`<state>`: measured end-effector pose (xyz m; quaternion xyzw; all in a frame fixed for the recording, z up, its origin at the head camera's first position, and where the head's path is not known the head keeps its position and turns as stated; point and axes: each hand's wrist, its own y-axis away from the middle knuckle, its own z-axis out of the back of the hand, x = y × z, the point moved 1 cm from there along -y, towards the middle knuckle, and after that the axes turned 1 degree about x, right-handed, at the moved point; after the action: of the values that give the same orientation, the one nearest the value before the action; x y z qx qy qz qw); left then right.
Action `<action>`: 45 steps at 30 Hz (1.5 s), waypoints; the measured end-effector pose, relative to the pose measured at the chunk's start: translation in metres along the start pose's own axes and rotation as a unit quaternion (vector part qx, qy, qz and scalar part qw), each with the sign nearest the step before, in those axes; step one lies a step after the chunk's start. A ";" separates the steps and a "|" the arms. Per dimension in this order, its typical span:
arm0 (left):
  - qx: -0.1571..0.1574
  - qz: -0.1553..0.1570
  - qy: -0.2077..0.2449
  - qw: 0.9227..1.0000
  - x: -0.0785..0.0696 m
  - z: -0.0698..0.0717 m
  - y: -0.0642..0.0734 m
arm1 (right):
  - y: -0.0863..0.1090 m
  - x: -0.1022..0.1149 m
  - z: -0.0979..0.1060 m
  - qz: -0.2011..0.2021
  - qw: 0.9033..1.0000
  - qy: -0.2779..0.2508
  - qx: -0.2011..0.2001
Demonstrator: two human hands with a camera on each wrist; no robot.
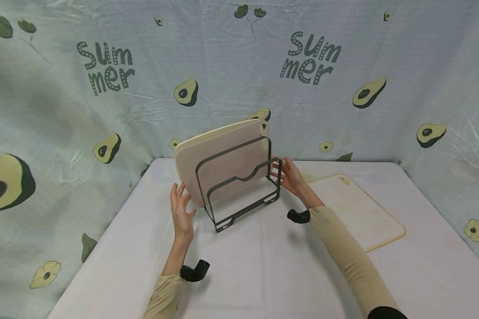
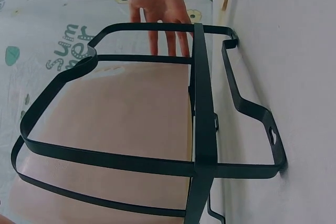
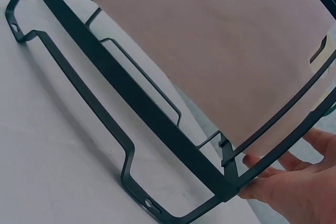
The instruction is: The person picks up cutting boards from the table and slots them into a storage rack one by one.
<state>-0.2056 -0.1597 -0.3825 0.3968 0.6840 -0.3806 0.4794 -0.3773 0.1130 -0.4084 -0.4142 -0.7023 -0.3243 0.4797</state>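
A black metal cutting-board rack (image 1: 245, 213) stands on the table. A pinkish-beige cutting board (image 1: 225, 159) leans upright in it, with a pale yellow board (image 1: 217, 132) behind. My left hand (image 1: 182, 219) is raised beside the rack's left end, its fingers spread near the beige board's lower left edge; contact is unclear. At the rack's right end is my right hand (image 1: 292, 178). In the right wrist view, this right hand (image 3: 299, 182) has its extended fingers beside and behind the frame bars, partly hidden by them.
A white cutting board with a yellow rim (image 1: 355, 210) lies flat on the right of the white table (image 1: 259, 279). Behind the table hangs a patterned curtain (image 1: 231, 57). Each wrist bears a black camera mount (image 1: 195, 271).
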 end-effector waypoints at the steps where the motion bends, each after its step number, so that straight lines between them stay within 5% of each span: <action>1: 0.000 0.000 0.001 1.000 0.000 0.000 0.000 | 0.000 0.000 0.000 -0.002 1.000 -0.001 -0.002; 33: -0.012 0.008 0.016 1.000 -0.001 -0.001 0.000 | 0.007 0.001 0.003 -0.030 0.999 0.021 0.009; 45: -0.010 0.022 0.025 0.999 -0.010 0.005 0.008 | 0.034 0.007 0.017 -0.035 0.998 0.035 0.029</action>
<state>-0.1945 -0.1624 -0.3754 0.4162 0.6908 -0.3531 0.4742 -0.3548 0.1444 -0.4050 -0.3636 -0.7082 -0.3344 0.5044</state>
